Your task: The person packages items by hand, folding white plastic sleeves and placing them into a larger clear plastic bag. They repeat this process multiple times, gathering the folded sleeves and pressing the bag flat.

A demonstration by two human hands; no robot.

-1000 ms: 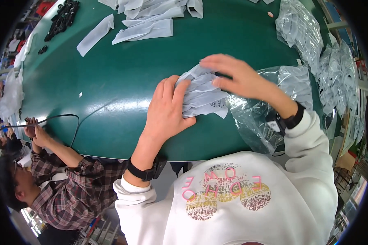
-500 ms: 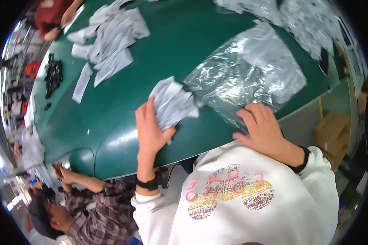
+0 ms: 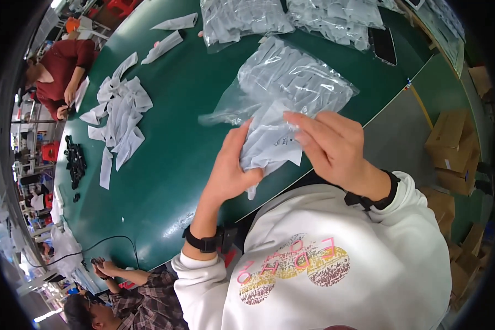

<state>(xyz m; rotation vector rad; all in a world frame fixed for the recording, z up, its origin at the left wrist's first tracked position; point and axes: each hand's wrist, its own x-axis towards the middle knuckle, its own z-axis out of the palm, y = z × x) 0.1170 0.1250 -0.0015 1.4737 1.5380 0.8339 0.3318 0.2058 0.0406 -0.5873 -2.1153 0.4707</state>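
My left hand (image 3: 228, 165) is closed around a stack of flat white packets (image 3: 269, 146), thumb on the near side, fingers behind. The uppermost packet carries small dark print. At the stack's right edge, my right hand (image 3: 338, 151) pinches a packet between thumb and index finger; the exact contact is partly hidden. Just beyond the hands lies a clear plastic bag (image 3: 297, 71) with many similar white packets inside. Its loose, crinkled mouth spreads toward the left, partly behind the held stack.
A loose pile of white packets (image 3: 124, 110) lies at left on the green table (image 3: 165, 143). Filled clear bags (image 3: 245, 22) and a dark phone (image 3: 383, 45) are at the far side. Cardboard boxes (image 3: 451, 132) stand at right. Two other people sit along the table's left side.
The packet stack has moved right, in front of the bag. My right hand has left the bag's near edge and now pinches at the stack. The view has shifted, showing more of the far side.
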